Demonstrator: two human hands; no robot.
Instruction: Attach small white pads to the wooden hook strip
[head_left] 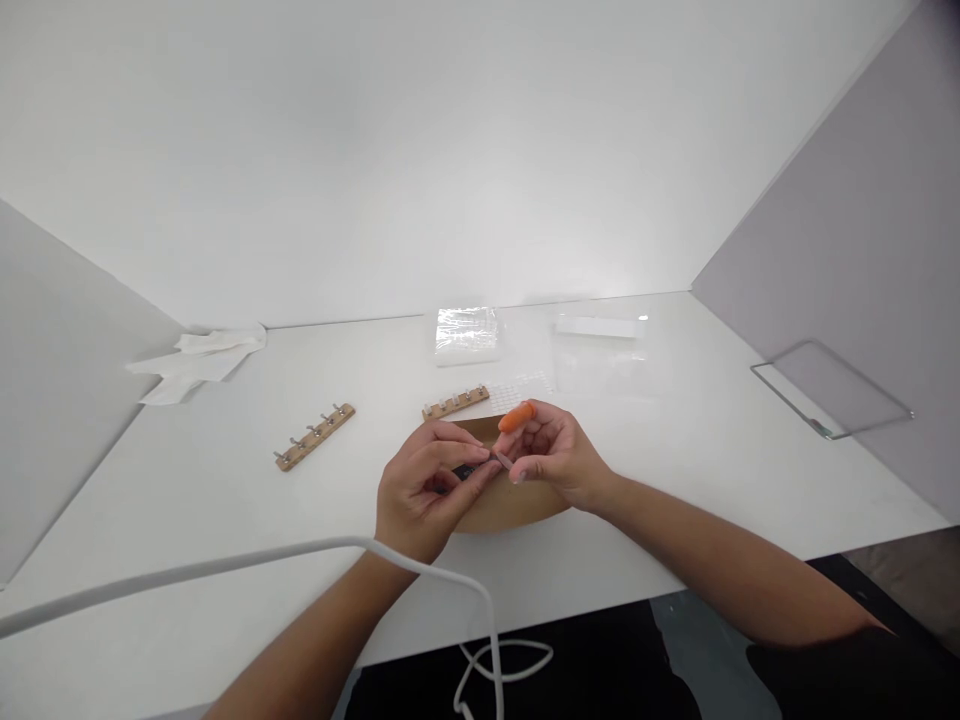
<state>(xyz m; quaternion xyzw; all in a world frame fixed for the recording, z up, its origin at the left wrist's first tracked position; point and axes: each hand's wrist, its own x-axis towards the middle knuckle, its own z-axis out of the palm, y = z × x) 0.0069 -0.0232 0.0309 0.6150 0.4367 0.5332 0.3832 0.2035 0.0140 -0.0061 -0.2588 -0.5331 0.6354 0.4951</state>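
Where the two hands meet above the middle of the white tabletop (225, 500), the following is recorded.

Item 1: left hand (420, 495), fingers curled, thumb and forefinger pinched on a small dark narrow piece (469, 470), seemingly to steady it; what the piece is cannot be told.

Item 2: right hand (555, 460), fingertips closed on the other end of the same small piece at a pale slim tip (501, 460). The forefinger wears an orange rubber finger cot (517, 416), probably for grip or cleanliness. Both hands are brought together, touching at the piece, held just above item 3.

Item 3: flat brown cardboard sheet with a rounded near edge (502, 510), lying under the hands, likely as a work surface.

Item 4: wooden strip set with a row of small metal hooks (313, 437), lying flat to the left, well apart from the hands.

Item 5: second wooden hook strip (455, 403), just beyond the cardboard.

Item 6: stack of clear plastic bags (466, 335), near the back wall; nothing visible inside.

Item 7: clear plastic pouch with a white strip along its top (600, 350), to the right of the stack; contents not discernible.

Item 8: crumpled white cloth (199, 360), far left corner.

Item 9: clear rectangular plate (832, 395) leaning by the right partition.

Item 10: white cable (225, 565) crossing the near edge.
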